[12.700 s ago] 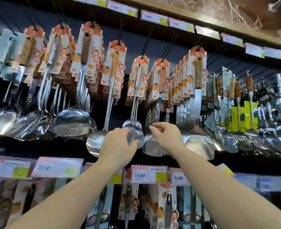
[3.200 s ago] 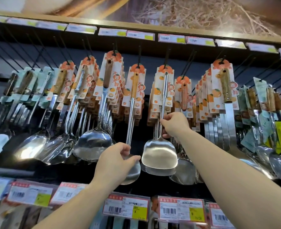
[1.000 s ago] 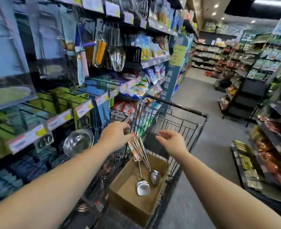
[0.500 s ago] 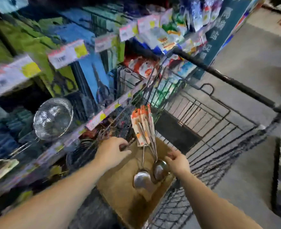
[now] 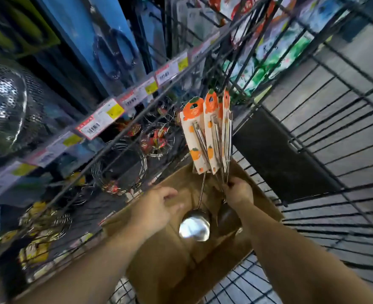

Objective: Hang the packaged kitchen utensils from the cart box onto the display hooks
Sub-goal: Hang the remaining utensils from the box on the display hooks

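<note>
Gripping the thin metal stems low down, your right hand (image 5: 238, 193) holds a bunch of carded ladles (image 5: 209, 137) upright over the cardboard box (image 5: 159, 266) in the cart (image 5: 312, 119), cards fanned at the top so, I judge, their hang-holes stay reachable. One ladle bowl (image 5: 194, 226) dangles inside the box, near its far edge. Your left hand (image 5: 157, 207) hovers beside it, fingers loose and holding nothing, probably ready to steady the bundle.

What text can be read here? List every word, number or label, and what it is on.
None reads clearly.
Shelf price tags: barcodes and digits, too blurred to read.
Orange-printed ladle cards: fruit pictures only, no legible words.
Hanging packages behind the cart: print too blurred.
</note>
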